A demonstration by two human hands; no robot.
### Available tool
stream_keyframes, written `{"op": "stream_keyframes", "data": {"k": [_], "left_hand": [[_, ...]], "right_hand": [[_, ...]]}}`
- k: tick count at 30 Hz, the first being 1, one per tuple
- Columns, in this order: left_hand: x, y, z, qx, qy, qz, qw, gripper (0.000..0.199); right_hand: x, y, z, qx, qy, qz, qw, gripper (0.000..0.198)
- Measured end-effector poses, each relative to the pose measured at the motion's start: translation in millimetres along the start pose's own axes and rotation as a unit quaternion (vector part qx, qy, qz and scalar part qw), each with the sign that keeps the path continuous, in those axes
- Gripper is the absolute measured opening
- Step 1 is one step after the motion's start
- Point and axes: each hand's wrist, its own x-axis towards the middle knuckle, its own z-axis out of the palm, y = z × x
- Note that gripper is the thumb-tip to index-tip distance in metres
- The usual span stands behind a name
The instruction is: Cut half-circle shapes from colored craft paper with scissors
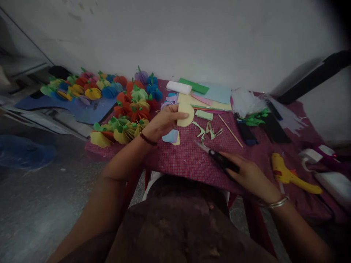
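Note:
Between the thumb and fingers of my left hand [167,119] is a pale yellow paper circle [185,116], raised over the table. My right hand [248,175] grips black-handled scissors [219,157], whose blades point left and away from me. Pale green paper scraps [210,131] lie just beyond the scissor tips. Under my left hand, small blue and yellow paper pieces [171,137] rest on the checked cloth [178,159]. A folded light green paper piece [204,115] and a thin wooden stick [230,130] lie to the right.
Many colourful paper pumpkins [131,109] crowd the left side, some on a blue board [93,111]. Coloured paper sheets [219,93] and a white roll [178,87] lie against the wall. At right are a yellow glue gun [292,175], green paper leaves [256,117] and a plastic bag [245,102].

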Motion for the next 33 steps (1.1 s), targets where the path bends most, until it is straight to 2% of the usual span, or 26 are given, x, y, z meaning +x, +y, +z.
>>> {"op": "stream_keyframes", "data": {"k": [3, 5, 7, 9, 11, 16, 20, 22, 24, 26, 28, 31, 33], "left_hand": [[11.7, -7.7, -0.6, -0.022, 0.019, 0.029, 0.999, 0.022], [18.0, -18.5, -2.9, -0.03, 0.029, 0.024, 0.999, 0.023], [21.8, -28.8, -6.9, -0.04, 0.032, 0.015, 0.999, 0.024], [23.0, -35.4, -11.5, -0.048, 0.032, 0.007, 0.998, 0.025], [22.3, -37.0, -15.8, -0.052, 0.033, -0.001, 0.998, 0.024], [18.1, -28.3, -23.7, -0.07, 0.054, 0.011, 0.996, 0.022], [10.5, -29.1, -22.0, -0.076, 0.037, 0.018, 0.996, 0.03], [4.1, -34.0, -16.3, -0.036, -0.027, -0.028, 0.999, 0.036], [-2.8, -39.8, -9.0, 0.021, -0.143, -0.093, 0.985, 0.041], [-8.2, -45.2, -2.6, 0.075, -0.267, -0.147, 0.949, 0.042], [-10.9, -49.9, 0.8, 0.11, -0.361, -0.176, 0.909, 0.042], [-10.6, -56.1, 0.8, 0.122, -0.448, -0.19, 0.865, 0.039], [-9.9, -58.5, -0.2, 0.121, -0.493, -0.188, 0.841, 0.033]], "right_hand": [[-11.6, -3.0, 4.3, -0.041, -0.039, -0.039, 0.998, 0.047], [-14.9, -8.0, 1.1, -0.048, -0.058, -0.057, 0.996, 0.047], [-10.1, -13.7, -5.7, -0.059, -0.073, -0.064, 0.994, 0.039], [4.9, -19.7, -10.7, -0.082, -0.069, -0.041, 0.993, 0.029], [29.2, -26.2, -8.9, -0.115, -0.045, 0.01, 0.992, 0.028], [95.0, -40.4, 16.6, -0.217, -0.074, 0.097, 0.969, 0.029], [116.7, -45.0, 25.0, -0.274, -0.119, 0.07, 0.952, 0.019], [118.6, -45.2, 24.5, -0.28, -0.137, 0.057, 0.948, 0.02], [118.7, -45.0, 23.5, -0.27, -0.154, 0.045, 0.949, 0.017], [119.6, -44.8, 21.9, -0.254, -0.173, 0.034, 0.951, 0.01], [124.0, -44.3, 17.4, -0.247, -0.175, 0.034, 0.952, 0.006], [144.2, -45.8, 3.0, -0.232, -0.134, 0.054, 0.962, 0.01], [167.6, -51.9, -8.4, -0.181, -0.098, 0.043, 0.978, 0.011]]}}
